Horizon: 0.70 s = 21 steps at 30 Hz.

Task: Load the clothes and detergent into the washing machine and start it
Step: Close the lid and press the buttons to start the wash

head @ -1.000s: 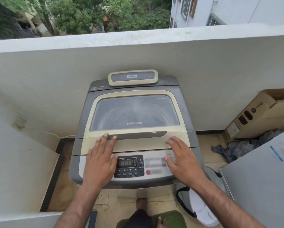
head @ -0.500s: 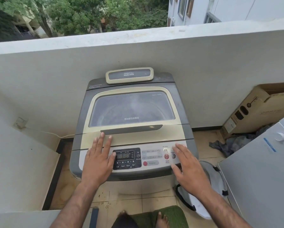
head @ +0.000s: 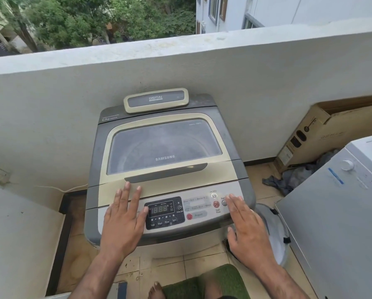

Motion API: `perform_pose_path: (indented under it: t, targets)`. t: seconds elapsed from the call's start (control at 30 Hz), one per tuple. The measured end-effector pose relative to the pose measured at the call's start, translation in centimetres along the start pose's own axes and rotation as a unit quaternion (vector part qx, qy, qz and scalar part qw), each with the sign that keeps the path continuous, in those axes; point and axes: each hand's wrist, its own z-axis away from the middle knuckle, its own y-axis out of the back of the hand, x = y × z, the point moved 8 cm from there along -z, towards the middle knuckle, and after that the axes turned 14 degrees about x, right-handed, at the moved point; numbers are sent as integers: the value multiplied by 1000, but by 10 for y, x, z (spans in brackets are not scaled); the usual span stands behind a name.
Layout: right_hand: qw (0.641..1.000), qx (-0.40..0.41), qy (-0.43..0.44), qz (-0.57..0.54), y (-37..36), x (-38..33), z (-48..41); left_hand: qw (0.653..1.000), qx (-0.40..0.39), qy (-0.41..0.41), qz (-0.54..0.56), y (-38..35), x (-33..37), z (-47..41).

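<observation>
A grey and beige top-loading washing machine [head: 165,147] stands against the balcony wall, its lid [head: 163,145] down. The display [head: 161,208] on its front control panel reads 1888. My left hand [head: 124,221] lies flat on the panel's left side, fingers spread, fingertips on the lid's front edge. My right hand [head: 245,229] hovers flat over the panel's right corner, fingertips beside the power button [head: 224,203]. Neither hand holds anything. No detergent is in sight.
A white laundry basket [head: 275,238] sits on the floor right of the machine, partly behind my right hand. A second white appliance [head: 340,212] fills the right side. A cardboard box [head: 323,134] and dark cloth [head: 299,175] lie behind it. A green mat [head: 219,281] is underfoot.
My right hand has slid right and back, off the middle of the panel to its right corner. My left hand has drawn back slightly. The view has pulled away from the machine.
</observation>
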Motion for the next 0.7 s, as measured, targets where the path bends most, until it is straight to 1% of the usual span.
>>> perform_pose_path:
  t: [0.2, 0.43, 0.7]
  targets:
    - [1000, -4, -6, 15, -4, -3, 2, 1000, -11, -9, 0, 3, 0, 1]
    - [1000, 14, 0, 20, -6, -2, 3, 1000, -17, -10, -1, 3, -2, 1]
    - [996, 26, 29, 80, -8, -5, 2, 1000, -16, -13, -5, 2, -4, 1]
